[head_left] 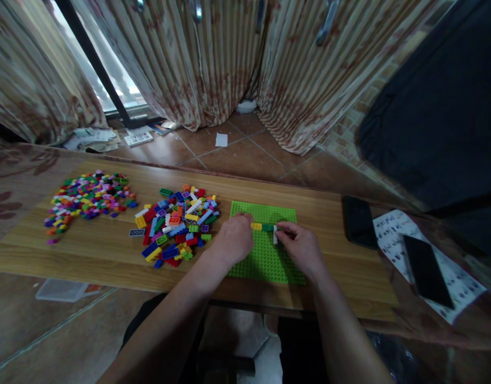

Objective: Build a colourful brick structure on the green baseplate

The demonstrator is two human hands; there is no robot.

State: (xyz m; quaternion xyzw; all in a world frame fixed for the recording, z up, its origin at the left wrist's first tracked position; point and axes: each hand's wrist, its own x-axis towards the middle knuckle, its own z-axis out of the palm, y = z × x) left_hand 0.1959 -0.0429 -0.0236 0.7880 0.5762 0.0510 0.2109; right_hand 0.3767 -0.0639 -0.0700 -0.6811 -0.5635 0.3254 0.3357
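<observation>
A lime-green studded baseplate (265, 261) lies on the wooden table. Across its upper part runs a short row of building bricks, with a yellow brick (256, 226) beside a dark green brick (268, 227). My right hand (300, 244) pinches a white brick (275, 235) at the right end of this row, touching or very close to the green one. At the row's left end, my left hand (238, 237) is closed with its fingers curled, and its back hides whatever is under the fingertips.
Left of the baseplate is a heap of mixed larger bricks (177, 226). Farther left lies a pile of small bricks (91, 194). A black phone (359, 221) rests at the table's right, near a printed sheet (397, 229) with another dark phone (428, 271) on it.
</observation>
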